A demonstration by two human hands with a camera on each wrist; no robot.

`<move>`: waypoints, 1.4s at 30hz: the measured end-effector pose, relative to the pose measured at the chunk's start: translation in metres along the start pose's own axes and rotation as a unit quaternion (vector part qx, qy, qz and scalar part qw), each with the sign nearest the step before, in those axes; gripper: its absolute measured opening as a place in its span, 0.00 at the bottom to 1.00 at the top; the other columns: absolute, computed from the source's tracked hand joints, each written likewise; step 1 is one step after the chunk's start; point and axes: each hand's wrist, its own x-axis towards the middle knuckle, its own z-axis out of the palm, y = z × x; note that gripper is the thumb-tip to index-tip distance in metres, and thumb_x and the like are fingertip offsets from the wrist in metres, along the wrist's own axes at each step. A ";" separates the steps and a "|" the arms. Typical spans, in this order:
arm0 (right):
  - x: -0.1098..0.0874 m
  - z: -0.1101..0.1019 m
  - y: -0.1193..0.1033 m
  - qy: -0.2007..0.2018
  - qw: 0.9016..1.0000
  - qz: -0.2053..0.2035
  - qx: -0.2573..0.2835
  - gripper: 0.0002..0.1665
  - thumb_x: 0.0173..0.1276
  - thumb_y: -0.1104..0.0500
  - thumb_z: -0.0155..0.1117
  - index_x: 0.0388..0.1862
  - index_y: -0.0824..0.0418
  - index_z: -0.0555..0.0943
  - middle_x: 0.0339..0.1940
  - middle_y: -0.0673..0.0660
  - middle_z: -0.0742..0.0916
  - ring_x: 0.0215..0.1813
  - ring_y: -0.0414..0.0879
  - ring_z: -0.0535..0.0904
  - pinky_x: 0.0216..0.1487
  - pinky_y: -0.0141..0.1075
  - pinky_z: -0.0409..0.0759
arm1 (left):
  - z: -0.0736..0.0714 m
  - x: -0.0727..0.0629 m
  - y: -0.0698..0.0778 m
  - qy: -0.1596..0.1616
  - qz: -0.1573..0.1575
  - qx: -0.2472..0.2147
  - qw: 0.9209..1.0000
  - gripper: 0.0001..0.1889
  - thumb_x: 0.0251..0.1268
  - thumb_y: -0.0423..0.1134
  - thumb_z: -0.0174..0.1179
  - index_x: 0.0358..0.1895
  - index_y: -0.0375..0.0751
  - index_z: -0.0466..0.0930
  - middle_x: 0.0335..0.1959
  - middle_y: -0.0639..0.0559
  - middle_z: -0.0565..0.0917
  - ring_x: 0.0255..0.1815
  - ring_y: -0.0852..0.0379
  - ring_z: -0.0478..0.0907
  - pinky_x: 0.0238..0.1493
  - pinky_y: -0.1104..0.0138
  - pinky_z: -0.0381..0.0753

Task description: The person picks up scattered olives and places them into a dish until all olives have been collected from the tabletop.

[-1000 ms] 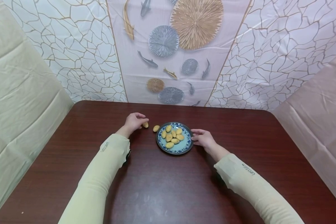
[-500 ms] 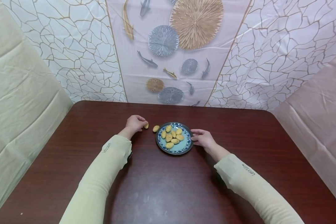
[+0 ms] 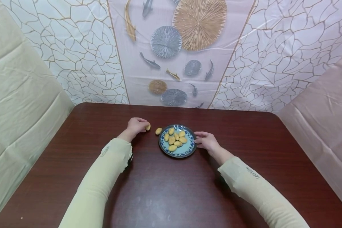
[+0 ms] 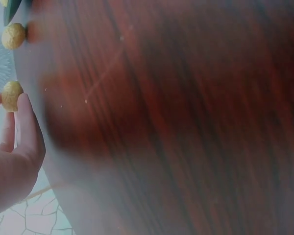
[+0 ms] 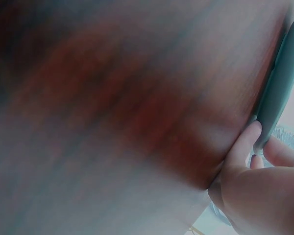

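Observation:
Between the thumb and fingers of my left hand (image 3: 136,125) is a small yellow potato-like piece (image 3: 148,126), pinched at the left of the plate. The left wrist view shows the same piece (image 4: 11,96) at the fingertips. Another yellow piece (image 3: 158,131) lies on the table just left of the plate. The round plate (image 3: 192,146) has a blue patterned border and a dark rim, and several such pieces (image 3: 172,148) rest on it. My right hand (image 3: 208,141) holds the plate's right rim; in the right wrist view, fingers (image 5: 245,142) stand on either side of the plate's edge (image 5: 279,88).
The dark red-brown wooden table (image 3: 159,190) has rounded far corners. A patterned cloth (image 3: 174,63) with fish and leaf designs hangs behind it. Pale cloth walls (image 3: 17,110) stand along the left and right sides.
The left hand's fingers have drawn together on the yellow piece, and the hand has dipped slightly, then shifted a little to the left. The right hand and plate look unmoved.

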 end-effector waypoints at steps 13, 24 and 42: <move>0.001 -0.001 0.000 -0.004 1.000 0.001 -0.003 0.28 0.63 0.72 0.56 0.64 0.66 0.70 0.48 0.59 0.78 0.38 0.38 0.76 0.40 0.30 0.81 | -0.004 -0.010 0.008 -0.061 0.004 -0.079 0.995 0.18 0.64 0.32 0.54 0.55 0.25 0.74 0.29 0.53 0.79 0.22 0.67 0.77 0.32 0.75 0.81; 0.001 -0.001 0.000 -0.002 1.000 0.006 -0.005 0.28 0.64 0.72 0.56 0.64 0.65 0.70 0.48 0.59 0.78 0.39 0.39 0.76 0.40 0.30 0.82 | 0.003 -0.017 0.014 -0.094 0.019 -0.084 0.992 0.18 0.63 0.30 0.54 0.55 0.25 0.73 0.32 0.50 0.81 0.24 0.65 0.77 0.39 0.70 0.83; 0.002 0.000 0.001 -0.002 1.000 0.009 -0.006 0.28 0.64 0.71 0.56 0.64 0.64 0.70 0.53 0.61 0.78 0.41 0.40 0.77 0.43 0.32 0.82 | 0.025 -0.029 0.026 -0.148 0.042 -0.075 0.985 0.18 0.62 0.30 0.55 0.55 0.25 0.74 0.42 0.41 0.82 0.28 0.65 0.78 0.43 0.68 0.83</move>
